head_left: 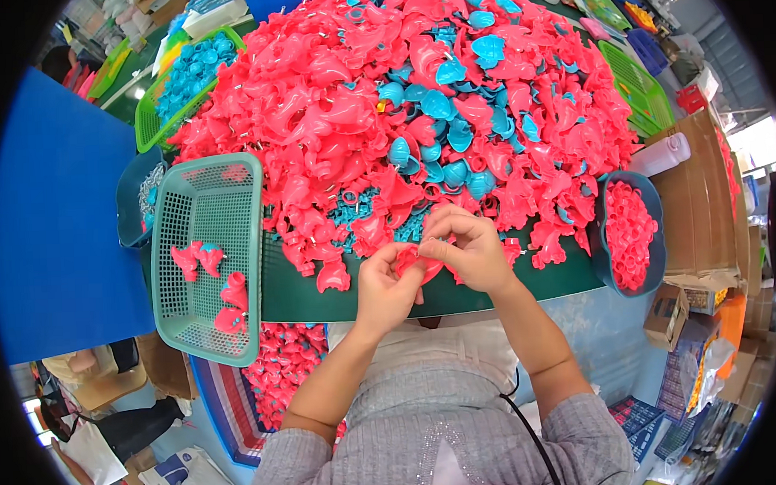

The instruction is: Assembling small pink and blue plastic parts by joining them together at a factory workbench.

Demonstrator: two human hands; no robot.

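Close to my body, at the table's front edge, my left hand (388, 287) is closed on a glossy pink plastic piece (407, 261). My right hand (471, 250) pinches at the upper side of the same piece, thumb and forefinger together. Whatever small part may sit between those fingertips is hidden. Right behind the hands rises a big heap of curved pink plastic pieces (315, 108), mixed with blue shell-shaped pieces (439, 104). Small blue parts (353, 209) lie at the heap's near side.
On the left, a green mesh basket (256, 247) holds several pink pieces with blue bits. Beyond it, a dark bin (128, 196) contains metal screws. A dark tub (658, 254) of small pink rings stands on the right, near a bottle (661, 155) and a cardboard box (699, 206).
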